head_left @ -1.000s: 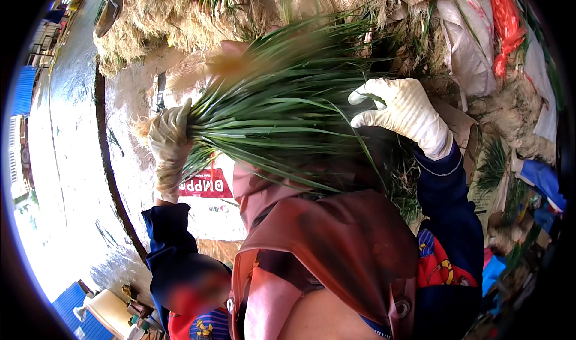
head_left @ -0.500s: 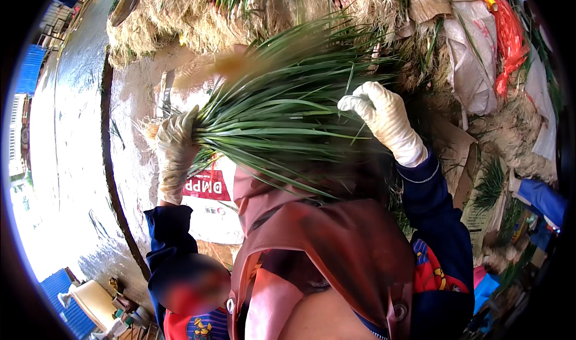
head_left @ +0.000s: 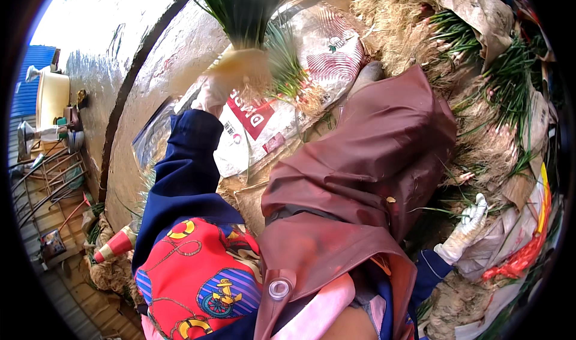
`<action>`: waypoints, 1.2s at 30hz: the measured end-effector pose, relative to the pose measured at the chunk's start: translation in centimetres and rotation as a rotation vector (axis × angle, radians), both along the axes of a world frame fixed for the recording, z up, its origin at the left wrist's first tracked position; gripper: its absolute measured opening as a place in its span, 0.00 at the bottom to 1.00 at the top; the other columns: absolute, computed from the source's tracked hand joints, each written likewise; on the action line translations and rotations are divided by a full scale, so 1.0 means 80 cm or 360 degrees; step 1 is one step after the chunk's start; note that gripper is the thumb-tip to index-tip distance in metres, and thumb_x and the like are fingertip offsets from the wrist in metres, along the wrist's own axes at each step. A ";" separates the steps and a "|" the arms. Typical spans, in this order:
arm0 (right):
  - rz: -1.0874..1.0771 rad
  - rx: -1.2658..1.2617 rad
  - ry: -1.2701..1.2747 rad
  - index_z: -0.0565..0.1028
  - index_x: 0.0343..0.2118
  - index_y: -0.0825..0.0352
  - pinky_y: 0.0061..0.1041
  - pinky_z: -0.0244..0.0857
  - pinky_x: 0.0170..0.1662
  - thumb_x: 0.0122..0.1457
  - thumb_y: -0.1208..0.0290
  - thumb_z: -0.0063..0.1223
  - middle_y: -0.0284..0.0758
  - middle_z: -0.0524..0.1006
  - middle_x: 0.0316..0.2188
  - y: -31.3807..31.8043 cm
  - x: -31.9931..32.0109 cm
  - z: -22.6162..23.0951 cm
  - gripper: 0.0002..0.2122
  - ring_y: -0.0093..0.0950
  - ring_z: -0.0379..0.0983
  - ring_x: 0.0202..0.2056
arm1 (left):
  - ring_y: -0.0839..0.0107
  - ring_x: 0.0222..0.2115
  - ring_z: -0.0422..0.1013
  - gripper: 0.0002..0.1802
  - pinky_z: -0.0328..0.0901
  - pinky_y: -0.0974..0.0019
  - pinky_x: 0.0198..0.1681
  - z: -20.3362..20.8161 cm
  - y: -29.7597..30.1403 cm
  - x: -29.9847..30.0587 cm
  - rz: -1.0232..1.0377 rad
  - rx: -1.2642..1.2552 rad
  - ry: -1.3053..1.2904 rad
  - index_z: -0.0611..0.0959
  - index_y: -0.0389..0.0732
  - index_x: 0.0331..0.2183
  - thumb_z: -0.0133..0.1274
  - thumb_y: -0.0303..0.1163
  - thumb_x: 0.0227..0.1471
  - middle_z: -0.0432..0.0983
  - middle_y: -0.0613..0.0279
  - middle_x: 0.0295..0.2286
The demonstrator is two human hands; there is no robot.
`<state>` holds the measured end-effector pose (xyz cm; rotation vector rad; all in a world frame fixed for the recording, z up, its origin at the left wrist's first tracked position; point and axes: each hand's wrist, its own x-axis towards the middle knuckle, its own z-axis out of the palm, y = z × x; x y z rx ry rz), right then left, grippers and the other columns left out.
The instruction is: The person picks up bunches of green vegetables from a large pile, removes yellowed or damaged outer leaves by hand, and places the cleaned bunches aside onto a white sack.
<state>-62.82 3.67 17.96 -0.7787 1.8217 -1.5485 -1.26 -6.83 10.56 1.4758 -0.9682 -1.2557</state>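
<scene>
The left hand [head_left: 211, 97], in a pale, soiled work glove, was raised at the end of a dark blue sleeve and closed around a bundle of green onions [head_left: 249, 34] near its pale root end. The long, thin leaves fanned up toward the top edge of the view, blurred; the roots hung as a tan, fibrous tuft. The bundle was above a printed woven sack [head_left: 288, 106], white with red marks, crinkled and spread flat on the wet, muddy concrete ground [head_left: 150, 58].

The right hand [head_left: 469, 227], in a white knit glove, hung low on the person's right; whether it gripped anything could not be told. It was among loose green stalks and dry straw-coloured roots of the onion heap [head_left: 480, 94]. A glossy maroon rubber apron [head_left: 372, 160] covered the lap in stiff folds. A red plastic bag [head_left: 528, 250] lay crumpled at the right edge. A curved dark groove crossed the ground at the left.
</scene>
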 end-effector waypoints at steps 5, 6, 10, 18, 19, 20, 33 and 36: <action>0.0389 0.0189 -0.0120 0.73 0.39 0.68 0.08 0.42 0.17 0.59 0.66 0.45 0.22 0.71 0.27 -0.038 0.011 -0.029 0.12 0.07 0.50 0.16 | 0.71 0.24 0.72 0.12 0.68 0.71 0.35 -0.095 -0.051 0.046 0.0428 -0.0159 0.0995 0.77 0.31 0.35 0.51 0.26 0.45 0.76 0.59 0.25; 0.0338 0.0262 -0.0088 0.73 0.39 0.68 0.08 0.42 0.17 0.59 0.67 0.45 0.22 0.71 0.27 -0.039 0.026 -0.024 0.11 0.07 0.49 0.16 | 0.70 0.25 0.72 0.13 0.68 0.70 0.36 -0.122 -0.064 0.032 0.0515 -0.0166 0.1104 0.76 0.31 0.35 0.51 0.26 0.45 0.76 0.58 0.25; 0.0324 0.0463 -0.0006 0.73 0.37 0.67 0.09 0.41 0.16 0.59 0.67 0.44 0.19 0.65 0.20 -0.053 0.041 -0.030 0.10 0.07 0.48 0.15 | 0.66 0.30 0.71 0.15 0.67 0.62 0.40 -0.223 -0.055 -0.051 0.0933 0.0193 0.1732 0.76 0.35 0.38 0.49 0.26 0.45 0.75 0.57 0.31; 0.0125 0.0738 0.0187 0.73 0.39 0.68 0.09 0.40 0.16 0.59 0.64 0.45 0.18 0.56 0.13 -0.049 0.033 -0.030 0.13 0.08 0.48 0.14 | 0.66 0.26 0.72 0.08 0.68 0.63 0.34 -0.297 -0.041 -0.128 0.0892 0.0252 0.1912 0.78 0.36 0.30 0.51 0.30 0.46 0.75 0.58 0.26; 0.0142 0.0746 0.0197 0.73 0.39 0.68 0.10 0.40 0.16 0.59 0.64 0.45 0.18 0.56 0.13 -0.049 0.035 -0.028 0.13 0.08 0.48 0.13 | 0.66 0.26 0.71 0.08 0.68 0.63 0.34 -0.296 -0.033 -0.122 0.0834 0.0224 0.1900 0.77 0.36 0.29 0.51 0.30 0.47 0.75 0.58 0.26; 0.0144 0.0735 0.0254 0.73 0.39 0.68 0.10 0.41 0.15 0.59 0.64 0.45 0.18 0.56 0.13 -0.051 0.041 -0.026 0.13 0.08 0.48 0.13 | 0.68 0.24 0.70 0.08 0.67 0.64 0.32 -0.336 -0.022 -0.112 0.0988 0.0185 0.1827 0.77 0.37 0.26 0.54 0.32 0.47 0.75 0.58 0.26; 0.0255 0.0780 0.0239 0.75 0.37 0.64 0.10 0.40 0.17 0.57 0.59 0.49 0.16 0.56 0.15 -0.011 0.027 -0.043 0.13 0.08 0.48 0.15 | 0.55 0.42 0.67 0.42 0.63 0.57 0.45 -0.323 0.136 -0.220 -0.0285 0.0519 -0.1678 0.64 0.31 0.48 0.63 0.35 0.31 0.68 0.45 0.39; 0.0236 0.0853 0.0347 0.76 0.33 0.64 0.10 0.41 0.16 0.57 0.61 0.48 0.17 0.58 0.14 -0.023 0.047 -0.044 0.11 0.08 0.49 0.14 | 0.49 0.24 0.71 0.10 0.66 0.52 0.29 -0.392 0.169 -0.215 0.0172 0.0492 -0.1238 0.73 0.38 0.34 0.45 0.28 0.46 0.73 0.47 0.23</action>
